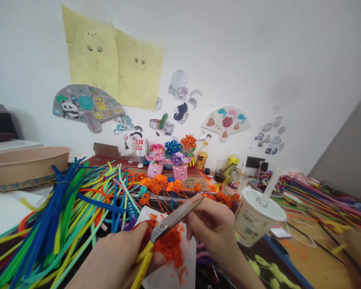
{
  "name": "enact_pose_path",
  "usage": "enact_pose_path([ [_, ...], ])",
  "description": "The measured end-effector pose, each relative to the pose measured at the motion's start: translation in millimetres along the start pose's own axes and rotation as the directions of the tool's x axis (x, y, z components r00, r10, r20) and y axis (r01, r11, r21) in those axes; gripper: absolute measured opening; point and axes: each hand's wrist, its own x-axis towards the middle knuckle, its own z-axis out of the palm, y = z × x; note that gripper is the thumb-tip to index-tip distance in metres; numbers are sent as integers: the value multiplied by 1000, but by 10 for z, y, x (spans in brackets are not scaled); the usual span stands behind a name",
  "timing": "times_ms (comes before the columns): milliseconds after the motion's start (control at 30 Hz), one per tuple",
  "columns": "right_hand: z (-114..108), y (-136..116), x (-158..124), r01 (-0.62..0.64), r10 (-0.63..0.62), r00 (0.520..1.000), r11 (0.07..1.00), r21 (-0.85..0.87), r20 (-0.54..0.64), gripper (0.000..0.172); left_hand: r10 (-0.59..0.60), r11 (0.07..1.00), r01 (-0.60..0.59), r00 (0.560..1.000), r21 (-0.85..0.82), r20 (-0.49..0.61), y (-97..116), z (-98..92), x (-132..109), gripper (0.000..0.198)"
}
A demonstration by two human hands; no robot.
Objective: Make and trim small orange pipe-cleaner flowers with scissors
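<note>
My left hand (114, 253) is closed around a pair of scissors (171, 222) with yellow handles. Their blades point up and to the right, with the tips close to my right hand (213, 226). The fingers of that right hand are pinched together beside the blades; what lies between them is hidden. Below the scissors, loose orange fuzz (171, 245) covers part of a white sheet (185, 267). Orange fuzzy flowers (156, 184) on thin stems lie just beyond my hands.
Many coloured pipe cleaners (60, 216) are heaped at left. A lidded white cup (252, 218) with a straw stands right of my right hand. Small potted craft flowers (180, 164) and a juice bottle (202, 156) stand by the wall. Another person's hand (359, 245) is at far right, blurred.
</note>
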Motion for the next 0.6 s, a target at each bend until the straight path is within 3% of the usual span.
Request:
enact_pose_path([
  [100,38,27,-29,-58,58,998,997,49,-6,17,30,1000,-30,999,-4,-44,37,4,-19,38],
  [200,68,50,-47,-81,81,997,994,70,5,18,-10,1000,11,997,21,-76,48,5,-9,34],
  [433,68,4,-26,-31,30,999,999,33,28,19,16,1000,-14,993,14,-115,30,35,16,22],
  [600,69,11,-34,-31,31,999,999,-26,18,20,35,998,-41,990,-44,-136,-29,109,16,25],
])
